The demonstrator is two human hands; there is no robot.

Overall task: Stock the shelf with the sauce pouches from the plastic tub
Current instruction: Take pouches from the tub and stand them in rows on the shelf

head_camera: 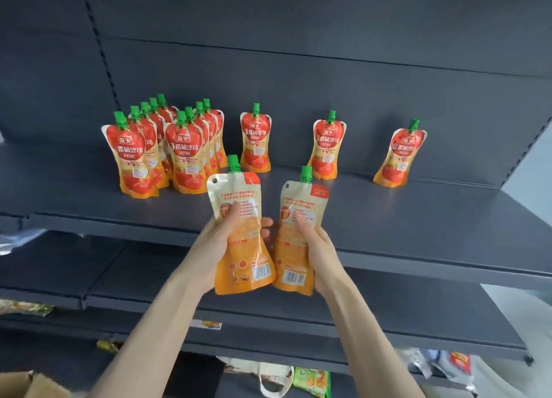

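Note:
My left hand [219,242] grips one sauce pouch [239,206] upright, green cap up, back label and barcode facing me. My right hand [313,242] holds a second pouch [298,218] the same way, just right of the first. Both pouches hover in front of the edge of the dark shelf [418,218]. On that shelf, several pouches stand in two tight rows at the left [167,146]. Three single pouches stand apart along the back: one [256,141], one [327,146], one tilted [400,155]. The plastic tub is out of view.
A lower dark shelf [388,323] runs beneath my arms. Below it lie a white cloth bag [268,373], a green packet [313,382] and other packets at the right [457,364]. A cardboard box corner [27,385] shows at bottom left.

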